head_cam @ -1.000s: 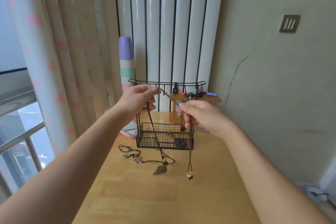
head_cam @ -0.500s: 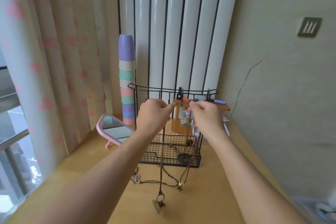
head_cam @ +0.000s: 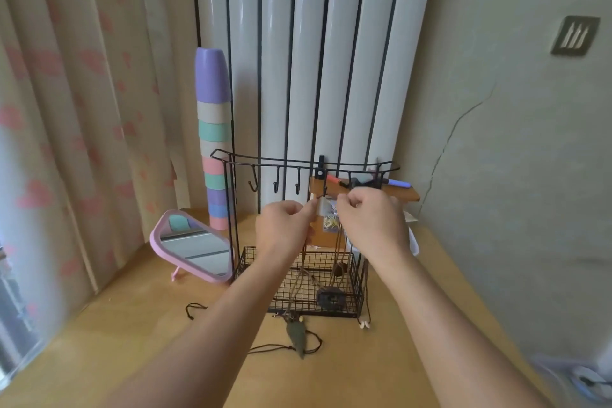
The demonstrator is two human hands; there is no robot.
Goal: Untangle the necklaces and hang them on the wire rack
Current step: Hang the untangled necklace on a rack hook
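A black wire rack point(head_cam: 231, 209) with a row of hooks along its top bar and a basket at its foot stands on the wooden table. My left hand point(head_cam: 284, 225) and my right hand point(head_cam: 371, 219) each pinch the brown cord necklace point(head_cam: 299, 281) just below a hook point(head_cam: 324, 190) in the middle of the bar. The cord hangs down in front of the basket, and its leaf pendant point(head_cam: 296, 336) lies on the table. A second cord with shell beads point(head_cam: 364, 325) dangles at the rack's right side. Another black cord point(head_cam: 192, 310) lies on the table at the left.
A pink-framed mirror point(head_cam: 192, 247) leans left of the rack, with a tall stack of pastel cups point(head_cam: 213, 142) behind it. A wooden shelf with pens point(head_cam: 397, 192) sits behind the rack. A dark round object point(head_cam: 329, 298) lies in the basket. Curtains hang on the left, a wall stands on the right.
Both hands have moved forward and up from in front of the rack to just under the middle hook, carrying the cord. The leaf pendant has been dragged closer to the basket.
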